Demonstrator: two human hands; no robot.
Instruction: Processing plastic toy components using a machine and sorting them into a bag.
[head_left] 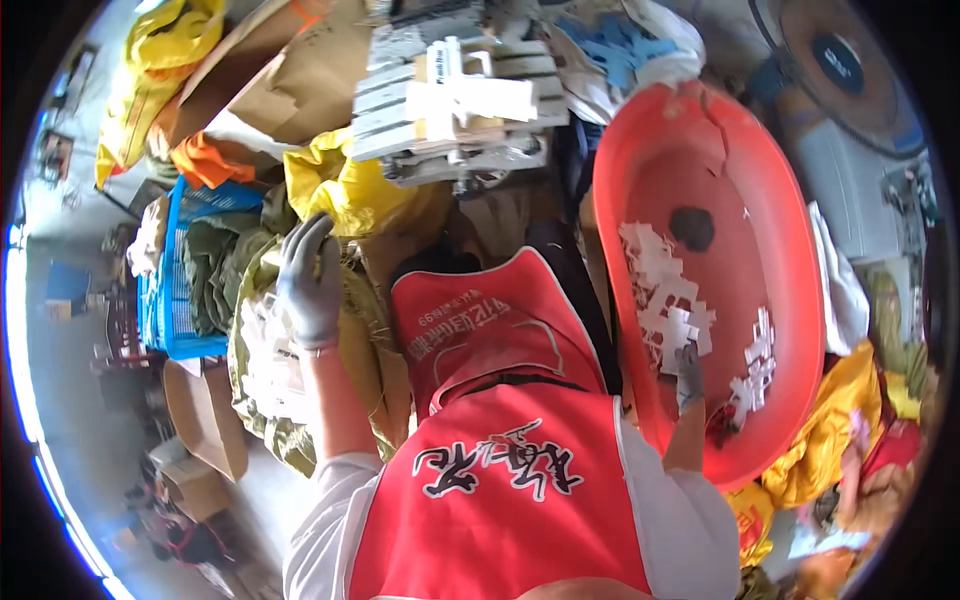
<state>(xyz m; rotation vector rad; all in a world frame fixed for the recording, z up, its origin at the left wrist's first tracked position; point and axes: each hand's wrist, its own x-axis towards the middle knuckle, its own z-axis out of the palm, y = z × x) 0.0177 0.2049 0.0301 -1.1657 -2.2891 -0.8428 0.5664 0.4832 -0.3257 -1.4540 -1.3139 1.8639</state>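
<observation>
My left hand [311, 282], in a grey work glove, is raised over an olive woven sack [262, 432] holding white plastic pieces [268, 365]. Its fingers are stretched upward with nothing seen in them. Inside a long red tub [750, 205], my gloved right hand [690, 377] has its fingers closed at the edge of a pile of angular white plastic pieces [660, 285], apparently on one of them; the fingertips are partly hidden. A smaller group of white pieces [755, 365] lies by the tub's right wall. Ahead, white gun-shaped plastic parts [465, 95] rest on a slatted stand [385, 115].
Left of the sack stands a blue basket [185, 335] with dark cloth. Yellow bags [345, 185] and cardboard [300, 85] crowd the far left. A bag of blue pieces [615, 45] lies beyond the tub, near a round fan [840, 65]. Yellow sacks [825, 430] border the tub's right.
</observation>
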